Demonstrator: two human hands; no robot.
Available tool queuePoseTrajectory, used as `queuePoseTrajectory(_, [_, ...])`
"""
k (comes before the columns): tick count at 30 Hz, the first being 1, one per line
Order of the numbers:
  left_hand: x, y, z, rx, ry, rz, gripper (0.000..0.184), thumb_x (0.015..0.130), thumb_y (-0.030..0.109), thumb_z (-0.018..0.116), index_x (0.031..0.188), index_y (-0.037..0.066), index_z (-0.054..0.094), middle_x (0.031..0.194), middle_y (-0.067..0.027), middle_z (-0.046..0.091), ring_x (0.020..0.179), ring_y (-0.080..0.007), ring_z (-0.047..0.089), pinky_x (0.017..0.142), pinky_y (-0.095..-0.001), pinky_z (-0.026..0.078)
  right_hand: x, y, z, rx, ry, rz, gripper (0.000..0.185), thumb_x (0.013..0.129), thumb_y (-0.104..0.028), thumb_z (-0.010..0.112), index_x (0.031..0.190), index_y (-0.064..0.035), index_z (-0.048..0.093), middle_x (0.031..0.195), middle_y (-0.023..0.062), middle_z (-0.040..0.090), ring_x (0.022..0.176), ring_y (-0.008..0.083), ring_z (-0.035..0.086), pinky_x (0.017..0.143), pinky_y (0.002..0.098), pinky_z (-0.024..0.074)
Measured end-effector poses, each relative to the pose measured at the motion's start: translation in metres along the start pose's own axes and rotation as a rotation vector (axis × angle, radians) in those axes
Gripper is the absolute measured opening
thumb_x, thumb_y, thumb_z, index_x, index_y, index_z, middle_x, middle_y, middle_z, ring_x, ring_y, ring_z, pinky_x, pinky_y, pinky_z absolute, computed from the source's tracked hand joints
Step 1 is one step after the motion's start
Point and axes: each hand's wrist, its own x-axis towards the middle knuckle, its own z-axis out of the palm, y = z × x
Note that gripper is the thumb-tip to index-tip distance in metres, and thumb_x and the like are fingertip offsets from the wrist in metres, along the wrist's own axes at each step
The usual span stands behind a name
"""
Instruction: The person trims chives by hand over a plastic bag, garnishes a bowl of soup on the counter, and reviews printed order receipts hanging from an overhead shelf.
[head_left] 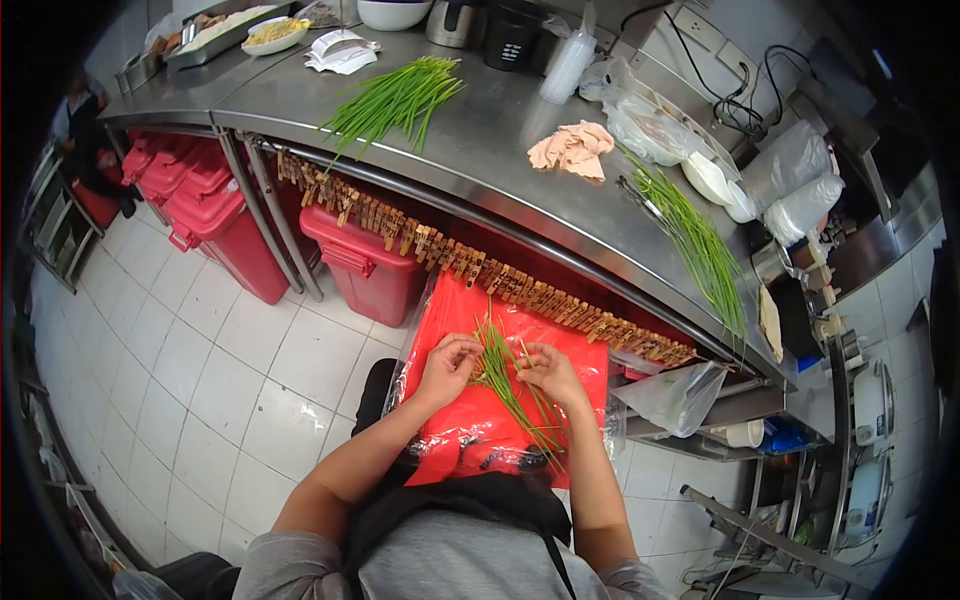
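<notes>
Long thin green stalks that look like chives (505,385) lie in a loose bunch on a red plastic sheet (465,430) over my lap. At the bunch's left side is my left hand (453,368), its fingers curled into a pinch at the stalks; what sits between the fingertips is too small to make out. On the other side, my right hand (550,374) pinches a few stalks between thumb and fingers. Some pale, yellowish ends show near the top of the bunch.
A steel counter (480,120) ahead carries a pile of green stalks (400,100), another bunch (690,225), a crumpled pink cloth (572,150) and stacked clear cups (570,65). Wooden clothespins (480,270) line a rail below. Red bins (365,265) stand underneath.
</notes>
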Motion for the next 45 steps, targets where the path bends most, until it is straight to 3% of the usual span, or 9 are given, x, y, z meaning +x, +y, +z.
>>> queuePoseTrajectory(3, [0.000, 0.000, 0.001, -0.016, 0.010, 0.012, 0.018, 0.082, -0.009, 0.047, 0.093, -0.001, 0.059, 0.102, -0.0058, 0.051, 0.087, -0.0111, 0.056, 0.074, -0.0207, 0.046, 0.003, 0.007, 0.007, -0.895, 0.583, -0.404, 0.039, 0.076, -0.007, 0.065, 0.112, -0.0020, 0.052, 0.096, 0.0126, 0.062, 0.083, 0.0277, 0.062, 0.076, 0.0385, 0.0487])
queuePoseTrajectory(9, [0.000, 0.001, 0.001, 0.002, 0.009, 0.007, 0.019, 0.081, -0.010, 0.047, 0.092, -0.001, 0.060, 0.102, -0.0054, 0.051, 0.086, -0.0105, 0.056, 0.073, -0.0205, 0.045, 0.006, 0.006, 0.023, -0.790, 0.296, -0.233, 0.022, 0.071, -0.010, 0.068, 0.092, -0.0081, 0.064, 0.088, 0.0116, 0.061, 0.086, 0.0288, 0.059, 0.078, 0.0409, 0.0459])
queuePoseTrajectory(13, [-0.001, 0.000, 0.001, 0.003, 0.008, 0.011, 0.018, 0.081, -0.010, 0.047, 0.092, -0.002, 0.059, 0.103, -0.0063, 0.050, 0.089, -0.0116, 0.056, 0.077, -0.0222, 0.046, 0.008, 0.018, 0.040, -1.072, 0.452, -0.302, 0.013, 0.072, -0.017, 0.068, 0.077, -0.0046, 0.066, 0.079, 0.0114, 0.062, 0.072, 0.0298, 0.061, 0.065, 0.0388, 0.0484])
queuePoseTrajectory(22, [0.013, 0.008, 0.001, -0.163, 0.086, 0.009, 0.015, 0.083, -0.007, 0.050, 0.093, -0.004, 0.059, 0.102, -0.0065, 0.052, 0.089, -0.0116, 0.057, 0.078, -0.0233, 0.047, 0.002, 0.008, 0.007, -0.201, 0.130, 0.118, 0.015, 0.082, -0.014, 0.064, 0.089, -0.0011, 0.068, 0.078, 0.0068, 0.067, 0.066, 0.0110, 0.058, 0.061, 0.0263, 0.0463])
queuePoseTrajectory(25, [0.024, 0.029, 0.009, -0.145, 0.078, -0.087, 0.011, 0.084, -0.001, 0.056, 0.095, -0.003, 0.060, 0.095, -0.0054, 0.057, 0.087, -0.0113, 0.058, 0.077, -0.0232, 0.047, -0.008, -0.010, 0.010, -0.002, 0.091, 0.003, 0.014, 0.084, -0.010, 0.061, 0.088, 0.0019, 0.067, 0.076, 0.0025, 0.064, 0.067, 0.0073, 0.055, 0.061, 0.0234, 0.0448])
queuePoseTrajectory(30, [0.027, 0.064, 0.032, -0.213, -0.197, -0.358, 0.013, 0.083, 0.011, 0.065, 0.089, 0.000, 0.062, 0.079, -0.0008, 0.062, 0.076, -0.0077, 0.058, 0.068, -0.0210, 0.047, -0.015, -0.032, 0.020, 0.038, 0.021, -0.040, 0.012, 0.084, -0.009, 0.061, 0.088, 0.0016, 0.065, 0.074, 0.0012, 0.062, 0.066, 0.0068, 0.054, 0.061, 0.0224, 0.0441])
queuePoseTrajectory(34, [0.040, 0.066, 0.025, -0.068, -0.106, -0.376, 0.013, 0.081, 0.017, 0.067, 0.079, 0.004, 0.063, 0.069, 0.0008, 0.060, 0.059, -0.0042, 0.051, 0.054, -0.0190, 0.040, -0.022, -0.048, 0.023, -0.035, 0.059, -0.131, 0.012, 0.084, -0.010, 0.061, 0.085, 0.0020, 0.063, 0.070, 0.0010, 0.060, 0.064, 0.0065, 0.054, 0.057, 0.0215, 0.0433])
queuePoseTrajectory(41, [0.067, 0.080, -0.014, -0.190, 0.172, -0.306, 0.026, 0.085, 0.027, 0.062, 0.082, 0.002, 0.063, 0.073, -0.0029, 0.063, 0.062, -0.0078, 0.056, 0.060, -0.0201, 0.046, -0.040, -0.063, 0.016, -0.038, 0.065, -0.108, 0.011, 0.084, -0.008, 0.061, 0.084, 0.0027, 0.063, 0.070, 0.0015, 0.060, 0.064, 0.0066, 0.054, 0.058, 0.0222, 0.0442])
queuePoseTrajectory(45, [0.050, 0.094, 0.000, -0.111, -0.021, -0.434, 0.025, 0.086, 0.025, 0.061, 0.087, 0.000, 0.064, 0.082, -0.0065, 0.066, 0.072, -0.0114, 0.061, 0.065, -0.0214, 0.048, -0.037, -0.057, 0.018, 0.001, 0.079, -0.120, 0.012, 0.084, -0.009, 0.061, 0.083, 0.0028, 0.063, 0.070, 0.0013, 0.061, 0.064, 0.0062, 0.054, 0.059, 0.0222, 0.0444])
